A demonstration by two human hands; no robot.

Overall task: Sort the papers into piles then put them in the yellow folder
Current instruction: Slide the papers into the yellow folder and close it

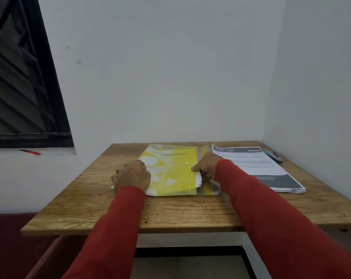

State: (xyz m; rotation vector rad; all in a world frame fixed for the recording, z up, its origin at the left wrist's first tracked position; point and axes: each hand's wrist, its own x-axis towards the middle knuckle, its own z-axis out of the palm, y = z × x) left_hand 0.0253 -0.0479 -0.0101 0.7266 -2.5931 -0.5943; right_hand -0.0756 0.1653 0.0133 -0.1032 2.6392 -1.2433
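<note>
Translucent yellow folder flat mid-table, white sheets inside; printed paper stack just beside, rightward.

dim, flat, cool indoor light with no clear source. soft, faint shadows under the counter edge. pale glare on the yellow folder. mild blur and grain throughout; wide-angle bending of the dark window frame at left.
</note>
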